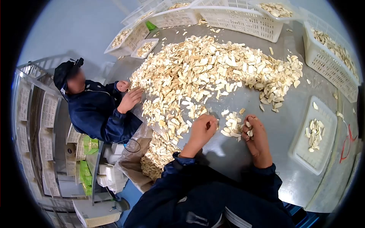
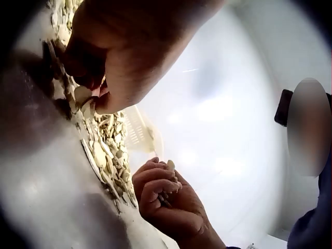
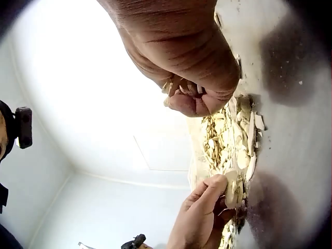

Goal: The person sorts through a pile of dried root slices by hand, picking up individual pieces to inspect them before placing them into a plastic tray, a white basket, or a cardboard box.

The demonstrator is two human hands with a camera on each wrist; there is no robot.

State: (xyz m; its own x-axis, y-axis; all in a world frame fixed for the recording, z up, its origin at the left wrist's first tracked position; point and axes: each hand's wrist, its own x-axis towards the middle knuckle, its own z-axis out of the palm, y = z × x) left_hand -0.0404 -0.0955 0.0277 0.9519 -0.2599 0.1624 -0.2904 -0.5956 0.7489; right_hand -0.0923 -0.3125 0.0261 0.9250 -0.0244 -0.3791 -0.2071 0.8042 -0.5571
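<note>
Left hand (image 1: 201, 131) pinches pale slices (image 3: 231, 193), right hand (image 1: 257, 138) grips several; overfilling either could spill pieces onto the small pile (image 1: 231, 124) between.

Both dark-sleeved arms (image 1: 263, 179) are stretched forward toward the small heap of slices (image 1: 230, 125). Just left of the heap, the left hand (image 1: 202, 131) is held with its fingers bent and a slice (image 3: 231, 191) pinched at the thumb. At the heap's right edge, the right hand (image 1: 258, 136) is curled around several slices (image 2: 170, 165).
</note>
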